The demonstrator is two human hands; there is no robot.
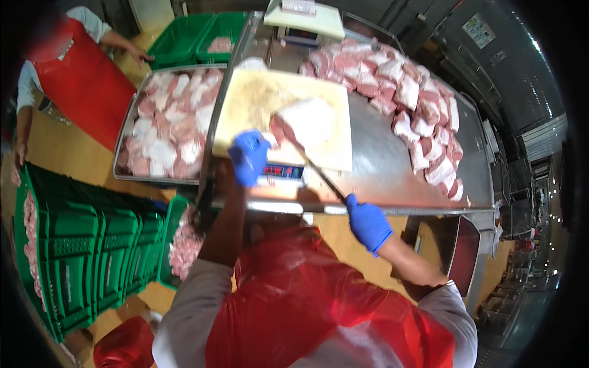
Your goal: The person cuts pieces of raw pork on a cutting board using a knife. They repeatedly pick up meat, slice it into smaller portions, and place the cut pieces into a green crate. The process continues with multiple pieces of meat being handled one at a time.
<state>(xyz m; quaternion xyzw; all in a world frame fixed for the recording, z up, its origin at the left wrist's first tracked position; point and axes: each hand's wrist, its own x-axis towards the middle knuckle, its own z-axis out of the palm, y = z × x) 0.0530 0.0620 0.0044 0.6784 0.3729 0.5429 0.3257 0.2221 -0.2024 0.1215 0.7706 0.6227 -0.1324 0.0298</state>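
Observation:
A large slab of pale, fat-covered meat (310, 121) lies on the cream cutting board (245, 101). My right hand (369, 226), in a blue glove, is wrapped round the handle of a long knife (326, 176). Its blade slants up and left to the near edge of the slab. My left hand (250, 157), also blue-gloved, is closed at the board's near left, its fingertips on a small piece of meat (270, 140) beside the slab. A scale with a lit display (283, 171) shows at the board's near edge.
Many meat chunks (392, 83) are heaped on the steel table (380, 165) at far right. A metal tub of meat (116, 161) stands left of the board. Green crates (67, 245) line the left; another person in a red apron (86, 83) stands beyond. A second scale (305, 21) sits at the back.

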